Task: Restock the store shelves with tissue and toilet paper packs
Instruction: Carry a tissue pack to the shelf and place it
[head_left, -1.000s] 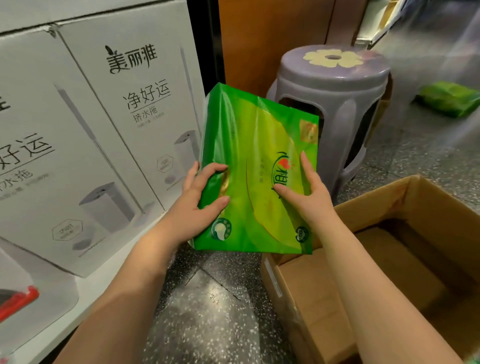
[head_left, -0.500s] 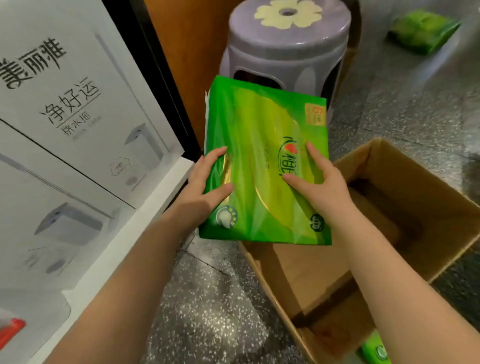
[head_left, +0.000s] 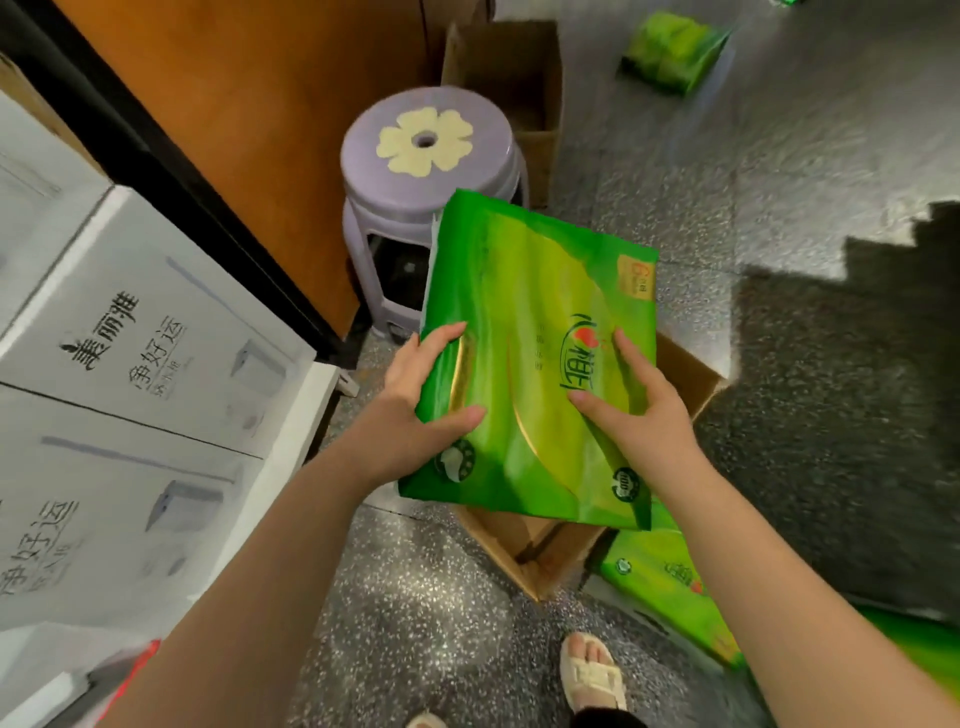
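Though tilted, tissue pack (head_left: 530, 358) between grips

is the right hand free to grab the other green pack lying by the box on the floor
Probably not yet. The right hand and the left hand both grip the held green pack. The pack on the floor lies low beside the cardboard box, nothing covering it, but the hand is occupied.
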